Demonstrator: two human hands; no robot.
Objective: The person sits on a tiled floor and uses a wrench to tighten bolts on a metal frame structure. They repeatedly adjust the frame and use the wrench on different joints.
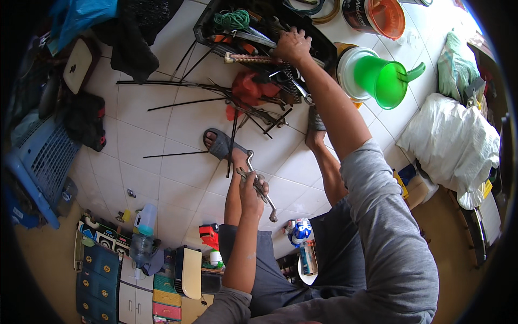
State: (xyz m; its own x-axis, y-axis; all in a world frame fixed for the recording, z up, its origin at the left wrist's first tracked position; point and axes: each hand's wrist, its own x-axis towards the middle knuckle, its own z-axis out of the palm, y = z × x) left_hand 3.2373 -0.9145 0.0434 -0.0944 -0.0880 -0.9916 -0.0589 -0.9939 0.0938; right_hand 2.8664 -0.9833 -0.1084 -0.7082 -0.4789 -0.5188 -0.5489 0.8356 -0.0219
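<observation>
— How do the arms sit?
— The right arm is stretched far forward, elbow nearly straight, grey sleeve at the shoulder; the right hand is palm down, fingers curled under.
— And the other?
— The left forearm rises from the lower edge, bent in close; the left hand is fisted, knuckles up.

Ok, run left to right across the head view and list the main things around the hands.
Blue plastic crate → loose black rods on the tile floor → left hand gripping metal wrenches → right hand reaching into the black tool tray → green pitcher → white sack.
</observation>
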